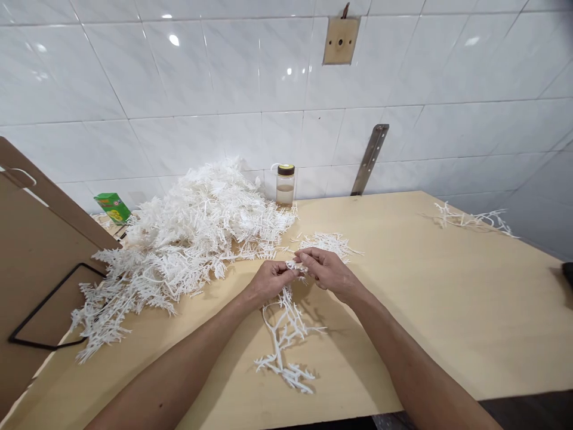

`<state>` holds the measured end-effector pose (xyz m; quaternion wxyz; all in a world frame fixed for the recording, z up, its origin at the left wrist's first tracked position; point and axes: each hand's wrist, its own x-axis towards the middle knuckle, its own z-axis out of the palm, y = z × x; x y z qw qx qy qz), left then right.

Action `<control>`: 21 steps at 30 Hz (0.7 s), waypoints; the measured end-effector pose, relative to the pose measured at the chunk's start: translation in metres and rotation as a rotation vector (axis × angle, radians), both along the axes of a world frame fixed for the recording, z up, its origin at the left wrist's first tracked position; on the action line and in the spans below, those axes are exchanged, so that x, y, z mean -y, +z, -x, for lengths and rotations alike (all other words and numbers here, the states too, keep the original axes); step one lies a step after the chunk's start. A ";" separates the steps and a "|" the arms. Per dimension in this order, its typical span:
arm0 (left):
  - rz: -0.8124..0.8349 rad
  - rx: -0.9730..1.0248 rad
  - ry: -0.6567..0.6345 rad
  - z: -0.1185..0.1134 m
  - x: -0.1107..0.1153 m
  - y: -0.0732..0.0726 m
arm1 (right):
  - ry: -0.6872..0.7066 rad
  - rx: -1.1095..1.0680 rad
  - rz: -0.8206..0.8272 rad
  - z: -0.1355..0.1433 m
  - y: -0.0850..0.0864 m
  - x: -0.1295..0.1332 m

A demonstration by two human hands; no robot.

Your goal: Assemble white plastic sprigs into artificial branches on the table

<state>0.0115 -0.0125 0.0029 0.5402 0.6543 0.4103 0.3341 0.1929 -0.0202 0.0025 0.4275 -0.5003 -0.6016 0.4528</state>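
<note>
Both my hands meet over the middle of the table, fingers closed on a white plastic branch [280,340] with many thin twigs. My left hand [271,279] pinches it from the left, while my right hand [329,272] grips the same white piece at its upper end. The branch's forked stem hangs down toward me below the hands. Just behind my right hand lies a small heap of white twigs [331,243]. The exact spot between the fingertips is partly hidden.
A large pile of white plastic branches [201,221] spreads on the left of the table [447,310]. Behind it stand a bottle [285,188] and a green box [113,208]. More loose branches [477,218] lie far right. A cardboard box [40,251] borders the left.
</note>
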 end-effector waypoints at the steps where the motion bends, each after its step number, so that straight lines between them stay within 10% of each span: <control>1: 0.020 -0.023 -0.034 0.001 0.001 0.003 | 0.017 -0.003 -0.006 0.000 0.001 0.000; 7: 0.003 -0.075 -0.098 0.002 0.003 0.010 | 0.149 0.035 -0.039 0.002 0.005 0.003; 21: 0.244 0.196 0.057 0.003 -0.003 0.006 | -0.014 0.106 -0.095 -0.005 -0.003 -0.003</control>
